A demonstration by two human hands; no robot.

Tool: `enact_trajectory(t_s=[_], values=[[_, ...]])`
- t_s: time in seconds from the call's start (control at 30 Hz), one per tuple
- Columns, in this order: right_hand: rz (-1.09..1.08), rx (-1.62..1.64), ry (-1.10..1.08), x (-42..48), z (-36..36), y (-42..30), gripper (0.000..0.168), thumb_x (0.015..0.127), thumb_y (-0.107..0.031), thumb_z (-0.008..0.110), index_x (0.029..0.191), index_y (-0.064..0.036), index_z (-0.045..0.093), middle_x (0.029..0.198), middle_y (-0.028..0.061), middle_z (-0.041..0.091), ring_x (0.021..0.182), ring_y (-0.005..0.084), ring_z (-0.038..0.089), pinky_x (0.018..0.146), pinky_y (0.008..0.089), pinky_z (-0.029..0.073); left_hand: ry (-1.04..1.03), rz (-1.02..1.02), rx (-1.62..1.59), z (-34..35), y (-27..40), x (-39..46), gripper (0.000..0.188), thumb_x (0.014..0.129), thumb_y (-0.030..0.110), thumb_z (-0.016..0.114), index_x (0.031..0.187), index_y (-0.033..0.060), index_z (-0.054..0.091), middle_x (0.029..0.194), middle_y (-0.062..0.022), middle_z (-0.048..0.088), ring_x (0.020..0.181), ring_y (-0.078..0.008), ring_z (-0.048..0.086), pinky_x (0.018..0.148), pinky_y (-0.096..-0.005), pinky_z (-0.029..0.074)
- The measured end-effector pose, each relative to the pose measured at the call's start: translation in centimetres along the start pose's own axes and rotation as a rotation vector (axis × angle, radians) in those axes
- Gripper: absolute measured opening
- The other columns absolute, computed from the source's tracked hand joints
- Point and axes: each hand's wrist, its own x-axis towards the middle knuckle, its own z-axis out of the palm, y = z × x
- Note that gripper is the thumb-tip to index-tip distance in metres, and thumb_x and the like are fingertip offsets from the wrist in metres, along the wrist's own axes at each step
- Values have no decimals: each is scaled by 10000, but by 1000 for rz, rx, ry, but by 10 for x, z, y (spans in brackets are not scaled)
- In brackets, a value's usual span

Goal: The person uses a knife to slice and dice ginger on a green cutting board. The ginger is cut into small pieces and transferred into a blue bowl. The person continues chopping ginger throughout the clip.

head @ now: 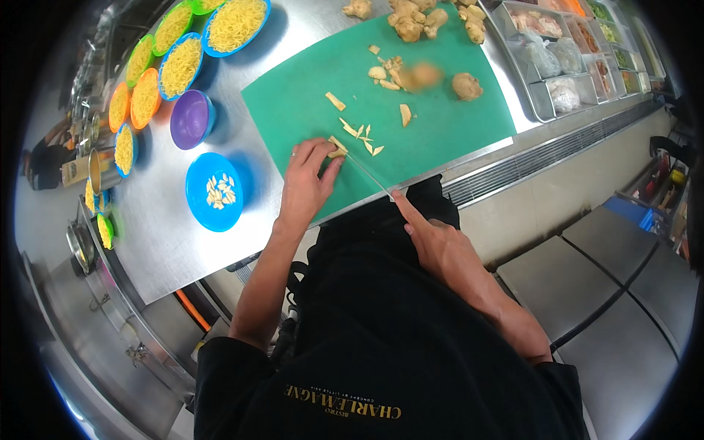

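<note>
My left hand (307,179) pins a piece of peeled ginger (337,145) to the green cutting board (440,132) with its fingertips. In my right hand (443,242) is a knife, its index finger stretched along toward the blade. The thin knife blade (369,175) reaches up-left, its tip at the ginger by my left fingers. Just beyond lie several small cut ginger slivers (364,137), a ginger strip (335,101) and a flat slice (405,115). Farther up sit ginger trimmings (391,69) and a round ginger chunk (467,86). The knife handle is mostly hidden in my grip.
A blue bowl (201,212) holding cut pale pieces stands left of the board, near a purple bowl (190,120). Colored bowls of noodles (234,25) line the steel table (165,247). Whole ginger roots (410,22) lie at the back. Ingredient bins (566,82) stand to the right.
</note>
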Motion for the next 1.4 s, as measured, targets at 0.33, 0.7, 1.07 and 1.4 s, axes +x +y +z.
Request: enact_trajectory(t_s=[0.33,0.7,1.07,1.4], values=[[-131,88,99,46,27,5,683,1205,-236,589,1836,-245,329,823,265,758,753,511,754,715,629,612,6,22,-15,0,-5,1,268,968,51,883,1213,33,774,1260,-148,769,1163,-402,704,1003,-483,577],[-56,-12,28,16,-1,-3,680,1211,-247,576,1842,-269,323,811,262,741,734,524,744,717,612,622,22,23,23,0,-9,-5,272,969,44,879,1218,26,772,1271,-151,767,1176,-409,712,1010,-489,588],[0,21,-28,1,-6,-7,710,1217,-247,562,1857,-337,269,919,291,753,807,547,756,774,640,626,38,25,-13,0,-10,-5,288,954,13,880,1221,38,776,1261,-139,771,1161,-390,708,995,-477,588],[73,-82,-80,-1,-6,-15,720,1213,-266,579,1854,-368,268,925,283,740,796,549,757,743,636,635,54,31,-28,3,-9,-6,292,950,8,880,1220,50,778,1259,-136,768,1147,-393,706,978,-477,596]])
